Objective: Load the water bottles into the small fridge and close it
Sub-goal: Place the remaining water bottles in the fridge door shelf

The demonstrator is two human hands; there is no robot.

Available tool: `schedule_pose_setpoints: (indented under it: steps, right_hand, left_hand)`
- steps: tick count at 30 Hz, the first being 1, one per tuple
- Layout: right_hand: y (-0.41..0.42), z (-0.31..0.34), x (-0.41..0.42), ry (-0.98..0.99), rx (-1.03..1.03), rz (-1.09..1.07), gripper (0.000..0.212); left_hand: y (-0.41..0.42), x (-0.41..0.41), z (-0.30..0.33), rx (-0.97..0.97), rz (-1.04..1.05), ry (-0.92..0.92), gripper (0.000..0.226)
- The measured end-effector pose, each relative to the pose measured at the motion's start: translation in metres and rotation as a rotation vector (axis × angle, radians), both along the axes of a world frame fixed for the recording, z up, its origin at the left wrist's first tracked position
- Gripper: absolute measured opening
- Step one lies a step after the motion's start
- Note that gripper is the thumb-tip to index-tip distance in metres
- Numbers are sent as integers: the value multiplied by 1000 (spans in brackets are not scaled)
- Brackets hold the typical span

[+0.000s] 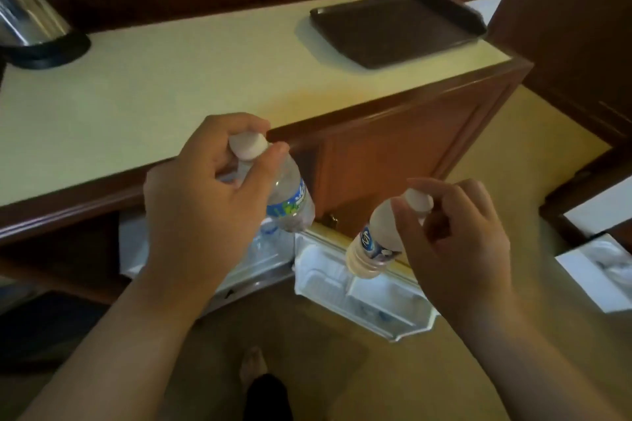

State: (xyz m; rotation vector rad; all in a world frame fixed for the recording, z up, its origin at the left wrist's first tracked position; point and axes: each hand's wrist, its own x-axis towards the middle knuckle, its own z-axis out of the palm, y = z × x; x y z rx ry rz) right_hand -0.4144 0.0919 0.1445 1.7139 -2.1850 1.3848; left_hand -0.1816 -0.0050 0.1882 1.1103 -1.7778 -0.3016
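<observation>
My left hand (208, 202) grips a clear water bottle (290, 205) with a blue-green label by its white cap, hanging it in front of the counter edge. My right hand (455, 243) pinches a second water bottle (374, 249) by its white cap; it hangs over the door shelves. Below, the small white fridge (212, 287) stands under the counter with its door (362, 294) swung open to the right. Another bottle (263, 243) seems to lie inside the fridge, blurred.
A cream countertop (154, 92) carries a steel kettle (27, 10) at the far left and a dark tray (393, 31) at the back right. A wooden cabinet door (393, 147) stands open behind the bottles. My foot (254, 366) rests on the tan floor below.
</observation>
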Motion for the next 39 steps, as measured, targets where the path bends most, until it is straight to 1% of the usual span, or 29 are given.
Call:
schedule_pose_setpoints:
  steps: [4, 9, 11, 16, 17, 21, 24, 27, 31, 36, 39]
  right_hand:
    - [45, -74, 15, -70, 192, 46, 31]
    - [74, -185, 44, -154, 370, -40, 33]
    - [76, -227, 55, -144, 387, -65, 32]
    - [66, -326, 80, -123, 376, -82, 30]
    - [62, -347, 83, -115, 375, -88, 30]
    - [49, -422, 92, -84, 374, -134, 32]
    - [37, -461, 95, -28, 340, -154, 33]
    - [27, -492, 90, 15, 289, -143, 28]
    - [16, -520, 81, 63, 291, -151, 28]
    - [0, -539, 72, 159, 321, -124, 26]
    - [-9, -547, 67, 199, 350, -133, 29]
  left_hand:
    - [41, 11, -71, 248, -31, 37, 22]
    - [65, 20, -172, 511, -19, 34, 21]
    - [66, 24, -210, 607, -37, 43, 25]
    - [53, 41, -300, 756, -94, 54, 49]
    - [49, 43, -318, 778, -107, 57, 51]
    - [41, 49, -386, 812, -148, 30, 39]
    - [42, 52, -423, 786, -143, -30, 37]
    - [41, 56, -451, 781, -102, -28, 33]
    - [41, 61, -474, 810, -106, -30, 38]
    - [40, 58, -483, 804, -117, -3, 34]
    - [35, 53, -490, 819, -136, 30, 32]
